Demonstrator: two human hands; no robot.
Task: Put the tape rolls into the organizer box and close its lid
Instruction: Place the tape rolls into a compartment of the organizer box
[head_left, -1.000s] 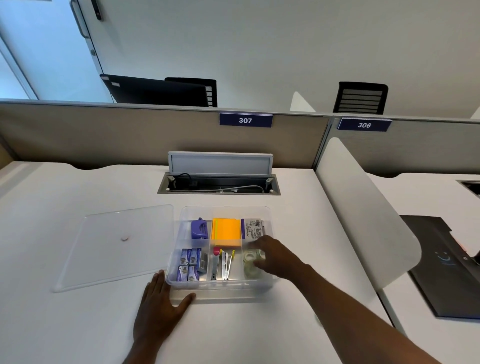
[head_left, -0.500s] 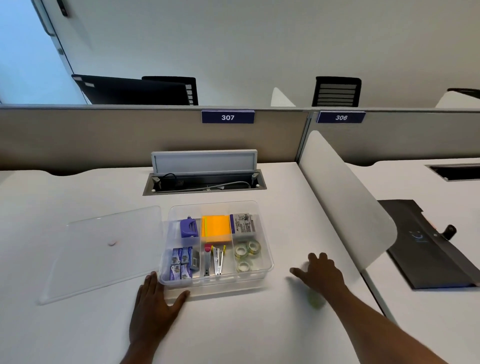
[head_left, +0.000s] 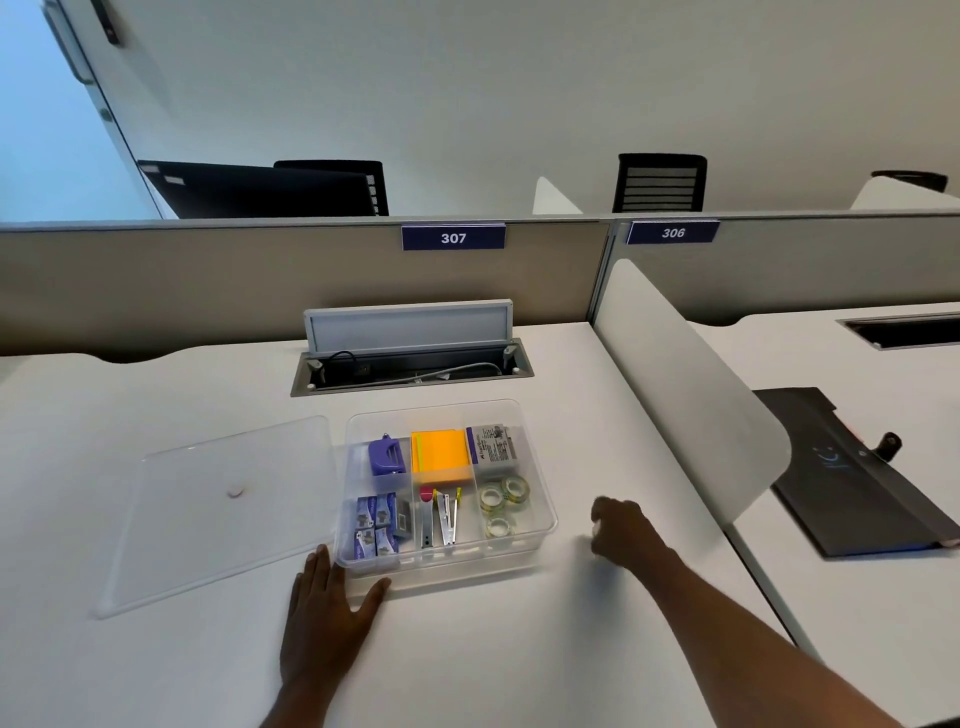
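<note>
The clear organizer box (head_left: 540, 499) sits open on the white desk. Three clear tape rolls (head_left: 501, 501) lie in its front right compartment. The flat clear lid (head_left: 223, 509) rests on the desk just left of the box. My left hand (head_left: 327, 618) lies flat with fingers spread, against the box's front left corner. My right hand (head_left: 623, 530) hovers low over the desk just right of the box. Its fingers are curled around a small pale tape roll (head_left: 596, 528), which is mostly hidden.
The box also holds a purple punch (head_left: 387, 457), orange sticky notes (head_left: 440, 456), a staple box (head_left: 491, 449) and staplers. Behind it an open cable tray (head_left: 410, 369) is set into the desk. A white divider (head_left: 691, 395) stands at right, with a dark folder (head_left: 852, 473) beyond.
My right hand left the box's tape compartment, reached to the desk at right with fingers flat, and has now curled shut. My left hand stayed at the box's corner.
</note>
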